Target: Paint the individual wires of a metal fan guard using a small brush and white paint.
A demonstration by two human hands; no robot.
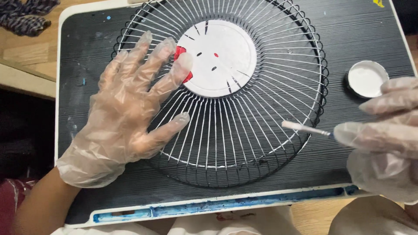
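Observation:
A round wire fan grille (pixel 261 143) lies flat on a black ribbed tray-table (pixel 361 35). Its white centre disc (pixel 220 58) carries a painted cat-like face with a red bow. My left hand (pixel 126 113), in a clear plastic glove, presses flat on the grille's left side with fingers spread, fingertips touching the disc's edge. My right hand (pixel 387 135), also gloved, holds a thin paintbrush (pixel 305 128) whose white-loaded tip rests over the wires at the grille's lower right.
A small round lid of white paint (pixel 367 78) sits on the table at the right, just above my right hand. The table's white rim (pixel 209 206) has a blue-stained groove along the near edge. Dark cloth (pixel 26 17) lies on the floor at top left.

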